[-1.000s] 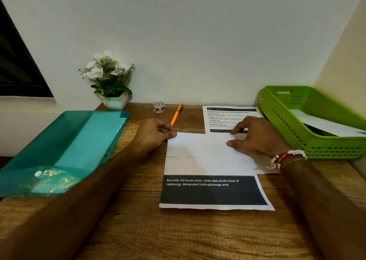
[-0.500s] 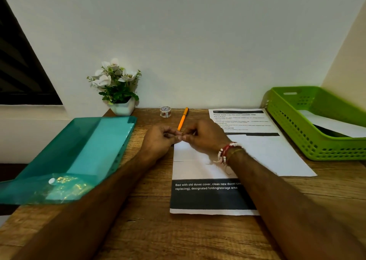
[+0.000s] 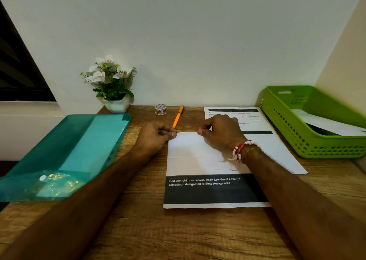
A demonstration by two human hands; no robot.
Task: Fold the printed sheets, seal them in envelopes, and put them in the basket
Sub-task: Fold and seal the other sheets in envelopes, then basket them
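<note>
A person's left hand (image 3: 155, 138) and right hand (image 3: 222, 134), fingers curled, pinch the far folded edge of a printed sheet (image 3: 190, 152) at the centre of a wooden desk (image 3: 158, 230). The left hand is at the corner, the right further along. The sheet's dark printed band faces up at the near end. A second printed sheet (image 3: 267, 144) lies just to the right, beside a green basket (image 3: 287, 129) holding white paper (image 3: 326, 124). A teal folder (image 3: 69, 146) lies left, with an orange pen (image 3: 177, 117), tape roll (image 3: 160, 109) and potted flowers (image 3: 112, 85) at the back.
</note>
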